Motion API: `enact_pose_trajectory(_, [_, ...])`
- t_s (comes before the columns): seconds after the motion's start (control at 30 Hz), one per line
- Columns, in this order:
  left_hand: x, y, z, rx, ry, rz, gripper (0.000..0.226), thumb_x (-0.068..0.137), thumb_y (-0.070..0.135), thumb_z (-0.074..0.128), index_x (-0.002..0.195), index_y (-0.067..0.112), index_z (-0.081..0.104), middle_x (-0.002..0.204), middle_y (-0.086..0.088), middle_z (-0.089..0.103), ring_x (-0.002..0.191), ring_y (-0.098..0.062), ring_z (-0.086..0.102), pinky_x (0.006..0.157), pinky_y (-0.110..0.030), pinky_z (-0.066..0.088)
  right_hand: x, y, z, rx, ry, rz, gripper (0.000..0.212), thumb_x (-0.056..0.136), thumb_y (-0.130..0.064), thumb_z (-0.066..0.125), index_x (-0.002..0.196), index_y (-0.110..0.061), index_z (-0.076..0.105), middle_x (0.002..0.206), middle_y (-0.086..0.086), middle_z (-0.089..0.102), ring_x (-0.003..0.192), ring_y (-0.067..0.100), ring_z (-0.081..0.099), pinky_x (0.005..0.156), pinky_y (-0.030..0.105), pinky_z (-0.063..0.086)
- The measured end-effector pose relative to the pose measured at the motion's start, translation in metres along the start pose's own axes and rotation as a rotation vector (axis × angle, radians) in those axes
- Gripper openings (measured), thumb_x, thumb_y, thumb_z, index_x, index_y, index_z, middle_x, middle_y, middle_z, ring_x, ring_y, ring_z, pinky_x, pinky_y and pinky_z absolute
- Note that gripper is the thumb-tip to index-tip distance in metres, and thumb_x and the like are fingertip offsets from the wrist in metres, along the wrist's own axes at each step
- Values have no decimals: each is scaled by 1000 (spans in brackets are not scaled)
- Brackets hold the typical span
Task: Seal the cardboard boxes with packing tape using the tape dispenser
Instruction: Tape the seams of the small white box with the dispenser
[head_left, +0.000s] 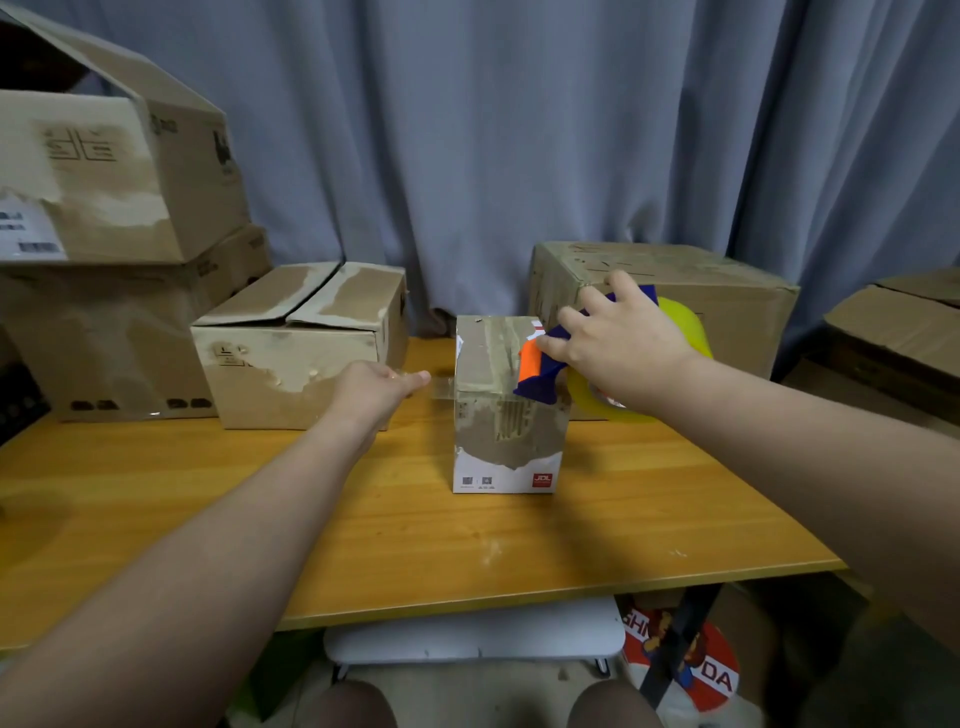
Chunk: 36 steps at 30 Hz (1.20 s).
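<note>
- the wooden table (260, 509) is smooth and yellow-orange, with scuffs near its front edge.
- the small box (506, 431) stands upright mid-table. it is taller than wide, its cardboard worn and peeled, with a white printed band at the base.
- the left hand (376, 387) is just left of the box top, thumb and forefinger pinching the free end of a clear tape strip (441, 387).
- the strip's long axis runs left to right, from that pinch across the box top to the tape dispenser (537, 376) at the top's right edge.
- the right hand (618, 338) wraps its fingers over the blue and orange plastic dispenser. the glossy yellow roll (685, 325) sits just beyond the palm.
- judgement: the left hand is nearer the loose end, so the next move likely turns on folding it down the box's left side.
- further back are a flat box (291, 353) with its flaps closed, a larger box (727, 301), and stacked boxes (104, 182), the top one's flap raised.
- a grey-blue curtain (467, 130) hangs in soft folds behind.
</note>
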<state>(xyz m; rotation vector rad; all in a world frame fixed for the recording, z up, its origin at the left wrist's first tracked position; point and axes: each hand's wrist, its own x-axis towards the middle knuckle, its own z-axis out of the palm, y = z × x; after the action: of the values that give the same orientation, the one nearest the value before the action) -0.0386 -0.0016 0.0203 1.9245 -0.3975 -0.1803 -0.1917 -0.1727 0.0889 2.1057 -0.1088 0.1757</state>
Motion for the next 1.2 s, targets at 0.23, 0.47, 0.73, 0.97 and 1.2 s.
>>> enact_pose_trajectory(0.23, [-1,-9,2,-39,-14,-37,42,87,27,68,59,13,40,56,1,37,100,-28,58,97,-47,43,3,-9,4,21,-14,11,45,97,-21,47,141,-25,37,123,4,53,113,28,47,94,44,33])
enact_pose_trajectory(0.47, [12,-31,17,-65,-133,-276,33,84,40,69,80,10,56,67,-3,39,53,-15,31,46,-24,27,2,-9,16,82,-4,54,49,96,-21,48,142,-30,35,117,0,54,106,25,48,91,41,34])
enact_pose_trajectory(0.73, [2,-42,42,-204,-334,-458,41,89,55,53,75,17,46,52,7,30,34,-6,20,32,-14,13,3,-10,21,118,6,70,47,96,-20,48,140,-30,37,121,2,54,109,27,48,93,42,33])
enact_pose_trajectory(0.97, [-2,-36,40,-150,-434,-478,48,90,63,41,80,17,47,49,8,33,35,-5,19,33,-14,12,2,-11,23,105,2,76,50,95,-23,54,141,-29,35,125,4,54,113,28,48,94,43,34])
enact_pose_trajectory(1.2, [-13,-36,42,177,-379,-472,75,84,77,28,88,7,56,60,0,41,48,-12,33,40,-21,28,0,-12,26,98,3,87,56,96,-22,52,146,-28,28,127,5,52,114,28,47,95,43,35])
